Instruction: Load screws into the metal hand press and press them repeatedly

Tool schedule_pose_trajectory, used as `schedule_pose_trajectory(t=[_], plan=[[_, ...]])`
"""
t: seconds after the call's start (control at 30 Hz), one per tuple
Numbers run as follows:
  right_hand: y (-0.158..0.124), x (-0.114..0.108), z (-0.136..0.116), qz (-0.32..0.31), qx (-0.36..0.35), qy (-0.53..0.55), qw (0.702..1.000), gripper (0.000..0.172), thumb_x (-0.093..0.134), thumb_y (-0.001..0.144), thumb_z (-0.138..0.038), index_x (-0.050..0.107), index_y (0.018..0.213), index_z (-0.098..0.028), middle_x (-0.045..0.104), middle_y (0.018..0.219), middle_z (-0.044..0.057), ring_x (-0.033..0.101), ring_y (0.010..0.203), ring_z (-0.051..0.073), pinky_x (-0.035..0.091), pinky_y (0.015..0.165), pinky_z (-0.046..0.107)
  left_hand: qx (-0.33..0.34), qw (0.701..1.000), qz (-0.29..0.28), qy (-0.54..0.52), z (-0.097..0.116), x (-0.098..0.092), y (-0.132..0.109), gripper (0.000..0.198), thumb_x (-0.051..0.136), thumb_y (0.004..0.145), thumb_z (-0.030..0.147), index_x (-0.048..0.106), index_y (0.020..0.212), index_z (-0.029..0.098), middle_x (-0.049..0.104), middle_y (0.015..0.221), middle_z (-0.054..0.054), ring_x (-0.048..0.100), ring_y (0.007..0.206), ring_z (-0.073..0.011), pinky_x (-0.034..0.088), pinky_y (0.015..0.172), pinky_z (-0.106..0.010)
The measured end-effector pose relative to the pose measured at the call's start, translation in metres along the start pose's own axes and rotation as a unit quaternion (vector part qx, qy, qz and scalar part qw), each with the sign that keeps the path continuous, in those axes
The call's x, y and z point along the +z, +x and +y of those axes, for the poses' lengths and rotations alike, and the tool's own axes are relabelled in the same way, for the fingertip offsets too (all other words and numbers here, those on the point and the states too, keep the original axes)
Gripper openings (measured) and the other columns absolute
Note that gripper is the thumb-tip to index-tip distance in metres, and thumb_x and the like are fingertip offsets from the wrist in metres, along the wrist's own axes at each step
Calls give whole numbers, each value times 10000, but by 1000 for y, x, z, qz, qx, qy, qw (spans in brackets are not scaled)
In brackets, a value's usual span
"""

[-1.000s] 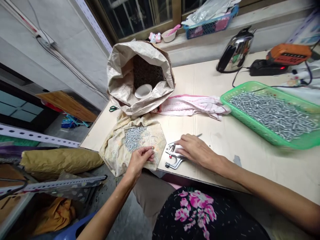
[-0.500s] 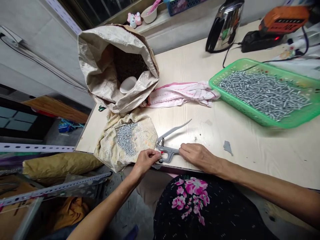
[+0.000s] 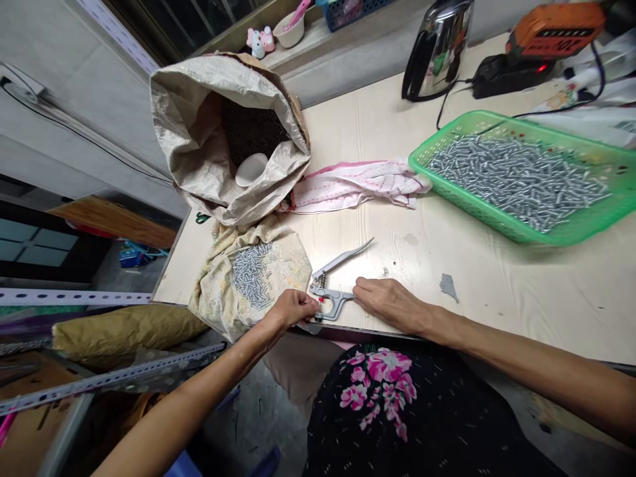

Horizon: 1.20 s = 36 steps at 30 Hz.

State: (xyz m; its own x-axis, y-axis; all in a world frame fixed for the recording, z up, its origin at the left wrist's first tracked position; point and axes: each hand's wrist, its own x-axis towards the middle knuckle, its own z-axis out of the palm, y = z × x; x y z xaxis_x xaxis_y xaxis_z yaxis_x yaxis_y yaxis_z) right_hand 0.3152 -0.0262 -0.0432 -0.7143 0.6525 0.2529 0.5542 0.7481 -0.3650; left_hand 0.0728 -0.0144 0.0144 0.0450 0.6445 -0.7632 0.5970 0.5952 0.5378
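Snap pliers (image 3: pixel 334 301) of grey metal lie at the table's front edge, jaws to the left, with one handle (image 3: pixel 350 254) spread away at the back. My right hand (image 3: pixel 385 301) is closed around the end of the near handle. At the jaws my left hand (image 3: pixel 294 308) pinches with thumb and forefinger; whatever is between the fingertips is too small to make out. A small red part (image 3: pixel 321 300) shows in the jaw beside those fingertips. Left of the pliers, a pile of small metal pieces (image 3: pixel 251 275) rests on a yellowish patterned cloth (image 3: pixel 293 255).
A green basket (image 3: pixel 477 211) of metal pieces stands at the right. Behind the cloth is an open woven sack (image 3: pixel 183 152) with a white bowl (image 3: pixel 251 170) inside. A pink-white towel (image 3: pixel 358 185), a kettle (image 3: pixel 437 50) and an orange battery (image 3: pixel 555 32) sit farther back.
The view has shifted slightly. Both hands stay at the pliers in nearly the same pose, the left fingertips still at the jaws and the right hand still on the near handle.
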Motion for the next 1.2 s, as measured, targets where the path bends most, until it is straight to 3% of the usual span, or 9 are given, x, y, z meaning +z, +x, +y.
schedule_pose_trajectory(t=[0.1,0.2,0.33,0.4,0.73,0.9,0.97,1.07,1.2], plan=[[2,-9,0,-29,8,1,1000,235,376,993,-212,541,834,-159,578,833,44,478,661,138,339,572,279,-9,1000,-11,10,1,0,1,254,768,577,342,656,618,118,554,488,27,476,459,-85,394,463,-209],[5,-23,5,-22,16,-15,1000,288,497,946,-431,583,983,-159,619,1044,107,556,910,224,437,740,348,-5,1000,-18,16,1,0,1,258,773,572,344,663,615,115,546,480,32,462,450,-79,389,462,-207],[8,-33,23,-3,48,-68,997,908,657,705,-703,413,1367,-130,382,1447,234,320,1331,400,297,1037,577,5,1000,-17,14,-1,-1,2,285,784,554,375,674,616,119,542,473,33,457,440,-79,387,456,-209],[9,-34,32,-39,52,-74,995,1038,682,640,-735,353,1420,-134,347,1471,246,235,1380,426,205,1071,635,10,1000,-16,13,-1,-1,2,297,789,540,389,675,604,122,541,468,30,456,437,-79,383,451,-207],[15,-37,29,-60,72,-55,994,895,725,671,-576,408,1364,-106,512,1280,210,445,1168,376,251,1023,649,9,1000,-14,5,1,-1,1,347,819,505,424,662,583,124,541,467,25,460,437,-82,382,448,-207],[12,-37,26,-30,69,-60,995,726,701,714,-530,461,1271,-131,554,1177,164,469,1060,329,287,997,591,26,994,13,109,0,0,-6,327,742,651,435,647,600,126,529,506,17,480,485,-107,404,502,-229],[11,-39,23,-27,64,-59,996,593,688,748,-502,502,1186,-148,569,1104,137,478,999,301,329,960,532,106,967,97,212,0,6,-14,294,679,752,399,646,627,136,559,598,-4,529,572,-134,434,574,-250],[10,-40,19,-27,59,-47,997,410,683,787,-439,535,1053,-164,570,1018,112,483,932,268,378,876,435,268,882,198,332,5,21,-22,188,622,848,347,663,854,163,612,875,-58,589,842,-205,482,748,-313],[8,-39,15,-21,73,-30,997,423,709,776,-404,530,1073,-162,567,1023,115,492,938,270,407,812,391,423,795,161,404,25,41,-8,439,660,846,328,515,1232,175,534,1279,-141,492,1164,-283,451,962,-440]])
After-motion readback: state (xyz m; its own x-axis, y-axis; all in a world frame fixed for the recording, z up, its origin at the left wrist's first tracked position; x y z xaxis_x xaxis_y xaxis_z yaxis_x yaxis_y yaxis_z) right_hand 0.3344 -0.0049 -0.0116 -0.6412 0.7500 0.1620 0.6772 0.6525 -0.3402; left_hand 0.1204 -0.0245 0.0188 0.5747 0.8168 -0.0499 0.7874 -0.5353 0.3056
